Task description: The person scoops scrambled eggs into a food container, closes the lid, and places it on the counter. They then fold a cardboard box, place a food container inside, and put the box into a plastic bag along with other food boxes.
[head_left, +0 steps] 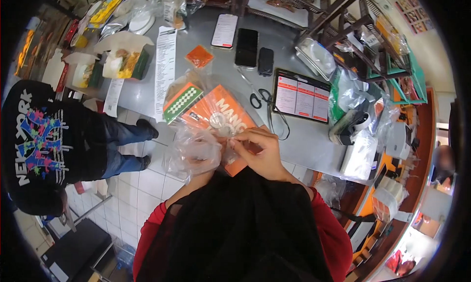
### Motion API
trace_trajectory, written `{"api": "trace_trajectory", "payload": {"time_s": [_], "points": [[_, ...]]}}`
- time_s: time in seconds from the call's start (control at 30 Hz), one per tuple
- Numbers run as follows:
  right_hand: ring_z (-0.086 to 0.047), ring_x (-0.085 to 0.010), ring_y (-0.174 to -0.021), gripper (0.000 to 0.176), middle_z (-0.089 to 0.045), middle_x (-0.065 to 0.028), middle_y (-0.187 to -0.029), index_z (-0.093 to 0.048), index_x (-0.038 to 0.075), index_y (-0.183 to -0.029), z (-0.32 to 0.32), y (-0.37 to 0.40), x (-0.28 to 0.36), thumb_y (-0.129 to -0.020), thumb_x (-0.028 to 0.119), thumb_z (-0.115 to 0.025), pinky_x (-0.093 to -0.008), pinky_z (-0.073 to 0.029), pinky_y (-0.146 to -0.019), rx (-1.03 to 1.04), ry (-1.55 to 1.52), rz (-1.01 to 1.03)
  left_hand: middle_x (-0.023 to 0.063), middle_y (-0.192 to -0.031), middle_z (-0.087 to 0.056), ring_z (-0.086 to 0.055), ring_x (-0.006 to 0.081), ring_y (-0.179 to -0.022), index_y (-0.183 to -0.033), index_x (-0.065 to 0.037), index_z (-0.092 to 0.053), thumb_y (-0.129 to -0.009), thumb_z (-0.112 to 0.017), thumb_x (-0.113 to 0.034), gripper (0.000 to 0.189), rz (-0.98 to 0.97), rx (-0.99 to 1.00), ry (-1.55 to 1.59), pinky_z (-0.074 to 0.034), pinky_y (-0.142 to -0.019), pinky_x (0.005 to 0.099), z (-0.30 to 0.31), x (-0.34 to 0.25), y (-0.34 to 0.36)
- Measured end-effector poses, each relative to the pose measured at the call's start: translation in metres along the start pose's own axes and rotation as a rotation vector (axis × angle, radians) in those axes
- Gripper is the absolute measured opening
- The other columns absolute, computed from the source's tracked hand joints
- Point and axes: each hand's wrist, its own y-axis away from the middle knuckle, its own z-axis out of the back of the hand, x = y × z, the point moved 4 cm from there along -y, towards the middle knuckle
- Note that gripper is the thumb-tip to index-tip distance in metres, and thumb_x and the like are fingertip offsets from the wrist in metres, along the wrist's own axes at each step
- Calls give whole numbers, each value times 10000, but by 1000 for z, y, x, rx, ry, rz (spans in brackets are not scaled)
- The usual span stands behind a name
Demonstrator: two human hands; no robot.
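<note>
A clear plastic bag [194, 147] lies at the near edge of the grey counter [299, 140], wrapped around an orange box [218, 113] and a green-and-white patterned box [182, 101]. My left hand [208, 152] is mostly hidden under the bag's bunched film and grips it. My right hand [260, 152] pinches the bag's plastic at the orange box's near corner. Both hands meet at the same spot, above my black apron and red sleeves.
Scissors [257, 98], a tablet [300, 94], three phones [245, 46], a long receipt [165, 66] and open food boxes [125, 56] lie on the counter. Wire racks [373, 41] stand at right. A person in a black printed sweatshirt [41, 140] stands at left on the tiled floor.
</note>
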Motion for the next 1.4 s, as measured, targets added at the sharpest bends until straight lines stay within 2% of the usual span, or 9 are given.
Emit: {"api": "trace_trajectory", "payload": {"time_s": [0.03,0.5,0.63,0.93,1.03,1.13,1.17,1.33,1.4], "points": [[-553,-132,-609,66,-656,-43,-699,-683,31,-782,0,1,-3,-723,36,-713,-251,-390,-603,-15,-20,-5,36,-857,-580,-564,153,-759,-964,-49,-592,-830,-612,-120,153,-4,-2,-6,-470,-657,261,-1,0,0],[-496,-92,-519,56,-650,-32,-679,-676,19,-778,0,-8,-2,-729,31,-700,-228,-363,-523,175,40,-117,32,-879,-560,-542,140,-820,-969,-46,-566,-830,-620,-118,166,-78,-21,-152,-451,-718,251,-9,28,10],[-487,-81,-514,51,-650,-25,-668,-681,26,-782,0,-6,-4,-733,33,-695,-218,-351,-496,38,-157,-210,29,-886,-547,-532,138,-845,-971,-47,-556,-843,-609,-134,163,-186,-31,-605,-443,-744,247,-16,64,18],[-500,-86,-515,110,-655,-36,-677,-688,41,-806,-2,-9,3,-700,30,-710,-234,-381,-510,207,136,-37,43,-902,-569,-549,138,-853,-1019,-40,-553,-797,-639,-97,244,-1,71,-13,-448,-756,251,-4,17,6],[-523,-92,-525,124,-640,-39,-671,-669,28,-792,1,-20,5,-678,8,-714,-245,-390,-497,431,194,-265,48,-908,-577,-556,142,-855,-1020,-39,-555,-776,-654,-92,269,72,95,87,-450,-758,256,4,3,2],[-536,-101,-535,136,-634,-52,-695,-651,2,-790,4,-30,7,-669,-29,-707,-249,-386,-483,205,62,-149,52,-915,-586,-562,146,-857,-1021,-38,-557,-754,-670,-87,294,150,121,169,-451,-760,260,12,-7,-4],[-607,-162,-586,156,-630,-78,-707,-655,35,-796,-3,-25,-9,-654,-1,-707,-252,-466,-528,259,-79,-132,53,-917,-589,-564,147,-857,-1021,-38,-557,-746,-675,-86,303,178,124,197,-451,-761,262,15,-12,-6],[-592,-154,-611,113,-619,-67,-710,-637,18,-752,-5,-23,-6,-665,-49,-663,-260,-453,-533,134,38,45,61,-947,-604,-571,164,-873,-1016,-39,-562,-705,-707,-100,348,316,69,364,-445,-787,280,30,-82,-33],[-579,-145,-622,105,-614,-53,-711,-619,-2,-743,2,-23,-4,-680,-83,-643,-253,-429,-541,-51,147,193,67,-1016,-601,-552,191,-938,-1029,-41,-558,-678,-723,-135,400,142,67,131,-412,-844,319,32,-39,-24]]}}
